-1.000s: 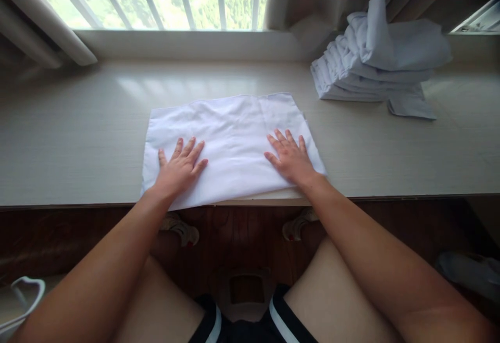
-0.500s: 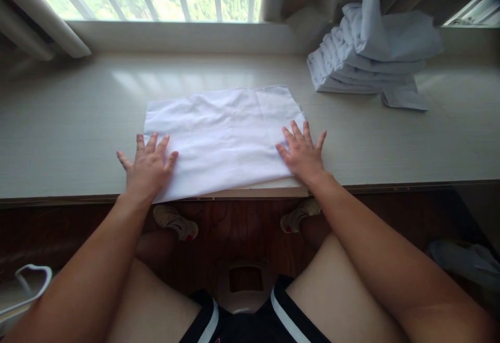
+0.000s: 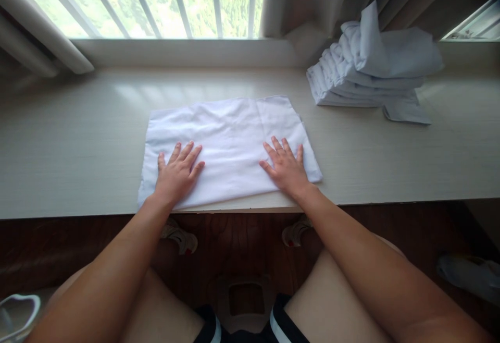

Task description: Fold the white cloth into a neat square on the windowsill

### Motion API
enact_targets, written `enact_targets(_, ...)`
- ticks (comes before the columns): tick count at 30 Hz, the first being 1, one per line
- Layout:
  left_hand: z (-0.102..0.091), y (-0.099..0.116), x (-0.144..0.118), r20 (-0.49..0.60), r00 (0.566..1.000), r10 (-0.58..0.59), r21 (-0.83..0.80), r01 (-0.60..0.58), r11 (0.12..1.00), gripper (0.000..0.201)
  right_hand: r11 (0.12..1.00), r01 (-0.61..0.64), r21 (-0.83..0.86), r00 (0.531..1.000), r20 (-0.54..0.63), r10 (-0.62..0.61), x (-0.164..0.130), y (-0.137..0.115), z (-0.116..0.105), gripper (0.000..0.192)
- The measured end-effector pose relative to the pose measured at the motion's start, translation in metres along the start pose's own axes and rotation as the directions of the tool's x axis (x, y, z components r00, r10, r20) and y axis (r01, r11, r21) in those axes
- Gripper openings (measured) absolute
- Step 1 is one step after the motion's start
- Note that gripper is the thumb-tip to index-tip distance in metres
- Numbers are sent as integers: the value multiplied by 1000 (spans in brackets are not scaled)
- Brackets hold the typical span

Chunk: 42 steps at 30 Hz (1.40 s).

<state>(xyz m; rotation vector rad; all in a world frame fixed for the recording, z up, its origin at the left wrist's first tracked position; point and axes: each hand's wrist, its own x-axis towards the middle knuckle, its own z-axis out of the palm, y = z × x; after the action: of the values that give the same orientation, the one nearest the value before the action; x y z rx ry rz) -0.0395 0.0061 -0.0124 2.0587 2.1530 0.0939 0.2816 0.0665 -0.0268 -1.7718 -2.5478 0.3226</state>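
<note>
Both hands have slid inward from the edges: left hand (image 3: 177, 172) and right hand (image 3: 286, 166) press flat, fingers spread, gripping nothing, on the white cloth (image 3: 230, 145); folded stack (image 3: 371, 69) at two o'clock.

Beneath flat left hand (image 3: 176, 172) and right hand (image 3: 286, 167), parts of folded white cloth (image 3: 230, 145) hidden. Pale object (image 3: 15, 316) cut off at bottom-left edge; unidentifiable. Greyish thing (image 3: 469, 276) on floor at right blurred, cropped. Layer count in stacked white cloths (image 3: 371, 66) indistinct.
</note>
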Motion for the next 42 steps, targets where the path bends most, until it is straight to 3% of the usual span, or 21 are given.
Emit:
enact_targets(6,-2,-23,1,-70,997,-45,-15,44,999,61,1000,-4,5,1000,-15,4,2,-1,2,68)
enact_targets(10,-2,-52,-6,-144,982,-124,-64,116,991,59,1000,-4,17,1000,-24,4,3,-1,5,68)
enact_targets(14,-4,-85,-24,-265,939,-219,-139,187,973,59,1000,-12,26,999,-34,13,7,-2,8,69)
enact_targets(18,-8,-97,-52,-313,887,-339,-131,314,941,59,998,-15,53,999,-49,17,11,-5,11,68)
enact_targets(23,-20,-89,-82,-188,864,-467,-97,457,884,71,996,-15,89,998,-55,19,13,-8,12,66)
enact_targets(26,-26,-87,-97,-54,790,-610,-160,596,787,75,993,-30,114,998,-44,35,8,-9,11,66)
enact_targets(29,-29,-86,-109,-23,723,-691,-204,673,711,59,990,-44,133,998,-44,51,-1,-10,11,68)
enact_targets(36,-23,-71,-111,102,643,-759,-572,662,484,42,988,-47,147,997,-48,55,-23,-7,13,73)
enact_targets(42,-30,-52,-100,281,651,-705,-727,624,287,44,980,6,201,1000,-18,-2,-37,0,6,76)
